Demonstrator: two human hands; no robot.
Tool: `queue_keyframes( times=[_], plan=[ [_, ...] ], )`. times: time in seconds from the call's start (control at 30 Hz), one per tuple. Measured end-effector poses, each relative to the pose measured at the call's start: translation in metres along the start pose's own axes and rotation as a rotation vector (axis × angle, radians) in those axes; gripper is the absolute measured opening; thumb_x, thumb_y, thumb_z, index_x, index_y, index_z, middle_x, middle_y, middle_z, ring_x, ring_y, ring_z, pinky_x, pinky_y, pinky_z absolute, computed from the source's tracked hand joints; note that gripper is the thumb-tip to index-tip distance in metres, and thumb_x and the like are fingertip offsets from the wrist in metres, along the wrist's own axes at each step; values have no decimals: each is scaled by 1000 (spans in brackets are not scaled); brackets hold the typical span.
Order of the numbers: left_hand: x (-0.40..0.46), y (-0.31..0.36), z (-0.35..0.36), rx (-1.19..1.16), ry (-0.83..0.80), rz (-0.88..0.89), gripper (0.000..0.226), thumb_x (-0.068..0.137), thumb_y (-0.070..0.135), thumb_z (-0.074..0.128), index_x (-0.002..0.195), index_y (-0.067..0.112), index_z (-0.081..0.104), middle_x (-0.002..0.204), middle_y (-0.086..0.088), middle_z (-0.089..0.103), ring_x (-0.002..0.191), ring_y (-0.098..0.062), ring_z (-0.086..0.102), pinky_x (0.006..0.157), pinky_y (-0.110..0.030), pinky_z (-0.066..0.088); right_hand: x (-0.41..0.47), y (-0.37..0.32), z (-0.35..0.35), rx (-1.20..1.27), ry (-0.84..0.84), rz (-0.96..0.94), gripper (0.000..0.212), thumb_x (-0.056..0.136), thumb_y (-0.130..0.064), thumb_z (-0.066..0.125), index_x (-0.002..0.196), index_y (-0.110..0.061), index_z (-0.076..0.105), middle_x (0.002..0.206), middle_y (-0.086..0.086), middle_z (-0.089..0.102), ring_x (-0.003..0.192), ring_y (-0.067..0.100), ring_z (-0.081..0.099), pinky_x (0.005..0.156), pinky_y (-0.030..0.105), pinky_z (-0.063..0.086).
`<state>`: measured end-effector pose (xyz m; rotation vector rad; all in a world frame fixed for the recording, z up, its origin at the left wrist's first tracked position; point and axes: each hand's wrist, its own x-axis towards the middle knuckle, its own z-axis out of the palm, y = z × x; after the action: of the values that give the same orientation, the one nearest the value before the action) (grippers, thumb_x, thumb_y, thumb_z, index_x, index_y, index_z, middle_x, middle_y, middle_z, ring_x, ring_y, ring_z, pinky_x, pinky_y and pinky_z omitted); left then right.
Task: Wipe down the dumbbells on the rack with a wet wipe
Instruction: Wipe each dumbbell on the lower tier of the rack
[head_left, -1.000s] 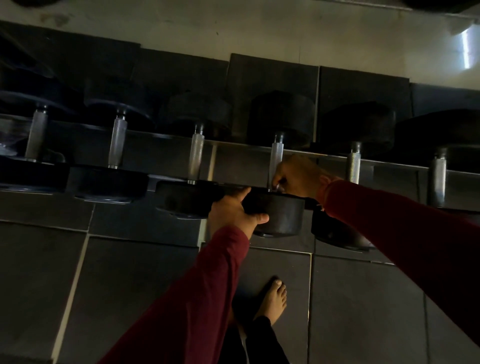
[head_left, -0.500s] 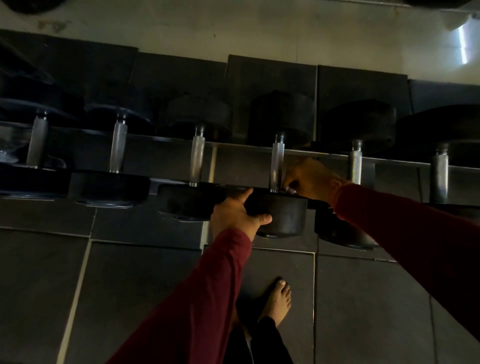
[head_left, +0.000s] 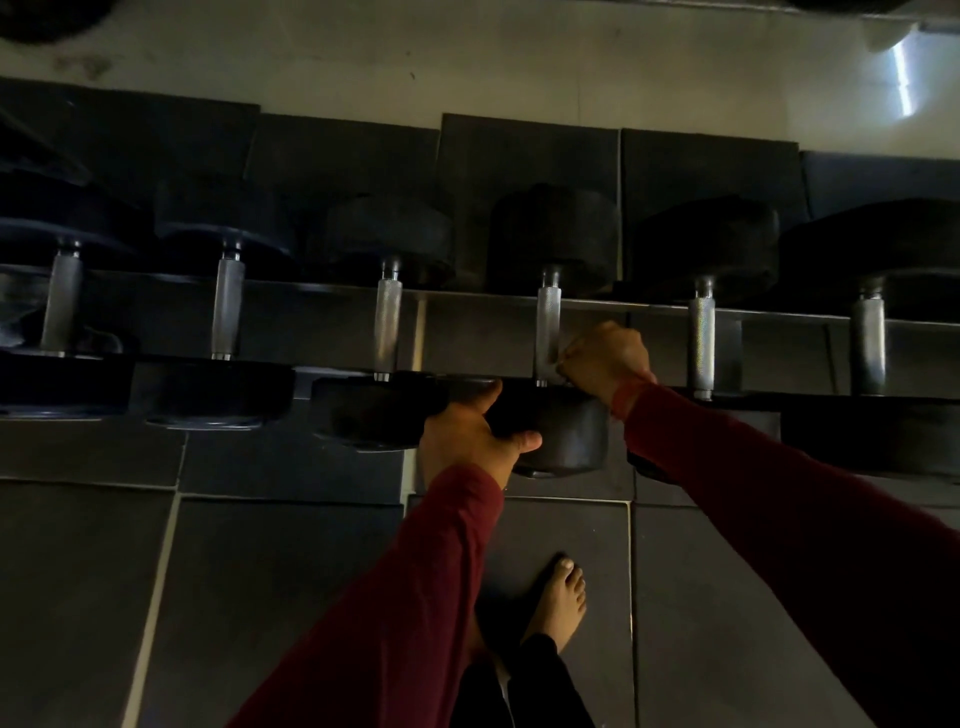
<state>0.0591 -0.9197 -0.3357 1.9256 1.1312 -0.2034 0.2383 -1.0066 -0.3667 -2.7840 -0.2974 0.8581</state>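
The right hand (head_left: 605, 358) is rubbing the 4th dumbbell's handle (head_left: 548, 332) on the rack (head_left: 779, 314), fingers curled, the wipe too dark to see, while the left hand (head_left: 467, 439) is gripping its front weight (head_left: 563, 436), so 2 dumbbells are probably waiting.
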Motion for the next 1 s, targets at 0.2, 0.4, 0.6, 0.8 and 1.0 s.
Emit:
queue_keyframes(
  times=[0.2, 0.4, 0.6, 0.8, 1.0],
  plan=[
    [-1, 3, -3, 16, -1, 2, 82, 60, 50, 90, 135, 39, 57, 131, 7, 64, 118, -14, 61, 103, -32, 49, 3, -4, 3, 51, -56, 140, 30, 76, -25, 79, 100, -10, 68, 100, 8, 66, 92, 25, 66, 64, 28, 46],
    [-2, 2, -4, 17, -11, 5, 81, 63, 48, 89, 136, 38, 56, 134, 6, 62, 122, -15, 58, 105, -34, 48, 0, 0, -6, 166, -135, 205, 36, 66, -34, 83, 94, -14, 72, 94, 6, 72, 86, 20, 69, 72, 32, 59],
    [-1, 3, -4, 29, -14, 11, 83, 60, 52, 89, 136, 39, 56, 134, 7, 62, 122, -15, 59, 104, -35, 48, -10, -7, -6, 164, -60, 201, 28, 77, -34, 76, 92, -13, 66, 95, 10, 69, 76, 24, 67, 59, 32, 57],
    [-1, -1, -2, 6, -9, 14, 82, 60, 51, 90, 135, 39, 57, 133, 6, 63, 121, -15, 59, 104, -36, 49, -8, 0, -9, 197, -114, 191, 26, 74, -33, 80, 78, -12, 66, 86, 6, 69, 79, 18, 67, 74, 33, 59],
    [2, -2, -2, 41, -26, 13, 85, 57, 59, 87, 135, 43, 55, 132, 7, 63, 120, -15, 60, 103, -35, 49, -8, 8, -14, 202, -247, 48, 48, 52, -52, 87, 85, -18, 78, 87, 0, 75, 85, 18, 72, 82, 40, 60]
  ],
)
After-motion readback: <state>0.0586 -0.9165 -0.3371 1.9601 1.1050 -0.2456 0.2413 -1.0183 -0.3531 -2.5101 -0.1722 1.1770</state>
